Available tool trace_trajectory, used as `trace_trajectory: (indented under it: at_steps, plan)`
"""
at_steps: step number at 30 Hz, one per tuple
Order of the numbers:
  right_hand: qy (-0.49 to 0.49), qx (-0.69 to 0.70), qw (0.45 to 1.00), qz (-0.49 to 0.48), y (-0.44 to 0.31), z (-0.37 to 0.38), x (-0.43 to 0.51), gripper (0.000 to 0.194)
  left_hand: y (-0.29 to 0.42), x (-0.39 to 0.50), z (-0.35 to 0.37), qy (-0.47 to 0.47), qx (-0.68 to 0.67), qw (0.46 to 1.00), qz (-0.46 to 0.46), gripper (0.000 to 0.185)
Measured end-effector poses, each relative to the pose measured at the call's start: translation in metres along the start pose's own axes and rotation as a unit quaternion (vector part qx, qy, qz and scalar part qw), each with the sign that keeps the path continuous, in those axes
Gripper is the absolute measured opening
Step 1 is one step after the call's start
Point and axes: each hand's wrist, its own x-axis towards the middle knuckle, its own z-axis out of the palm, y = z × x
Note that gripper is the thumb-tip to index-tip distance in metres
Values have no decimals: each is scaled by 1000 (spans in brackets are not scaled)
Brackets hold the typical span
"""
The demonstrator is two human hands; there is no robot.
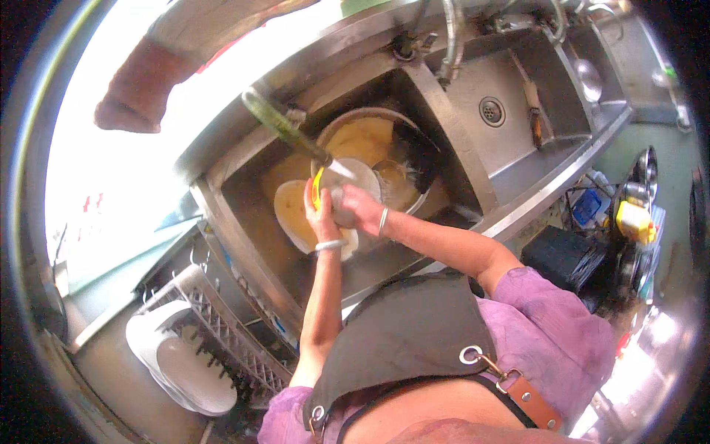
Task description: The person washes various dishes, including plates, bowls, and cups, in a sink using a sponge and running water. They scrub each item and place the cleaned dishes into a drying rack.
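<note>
Water runs from a green faucet hose (pixel 283 126) over the sink basin. Under it, my left hand (pixel 320 213) holds the rim of a bowl or cup with a yellow patterned outside (pixel 317 188). My right hand (pixel 359 206) is at the inside or near side of that same piece, blurred; whether it holds a scrubber too, I cannot tell. Just behind is a round, pale dish (pixel 363 176) in a large round basin (pixel 369 114) of yellowish water. An oval white plate (pixel 294 213) lies at the left in the sink.
A steel divider (pixel 452 130) separates this basin from a second one with a drain (pixel 492 111) and a wooden-handled tool (pixel 533 114). At lower left, white oval plates (pixel 194 372) stand by a dish rack (pixel 222 322). A ladle (pixel 588 80) lies at the far right.
</note>
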Motion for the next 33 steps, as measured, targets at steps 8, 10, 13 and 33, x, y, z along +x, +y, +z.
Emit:
trace_trajectory:
  at_steps: [8,10,13,33]
  plan:
    - [-217,-670,429,-565,4,-47,39,22,5,8,-16,-89,-19,976,-198,50]
    - [-174,-676,411,-586,-11,-54,50,22,3,7,-12,-62,4,981,-184,55]
    - [-92,-754,438,-480,-17,-54,52,25,1,6,0,-12,66,996,-63,59]
    - [-22,-460,719,-520,-1,-31,-41,45,-15,16,-29,-30,-256,921,-294,48]
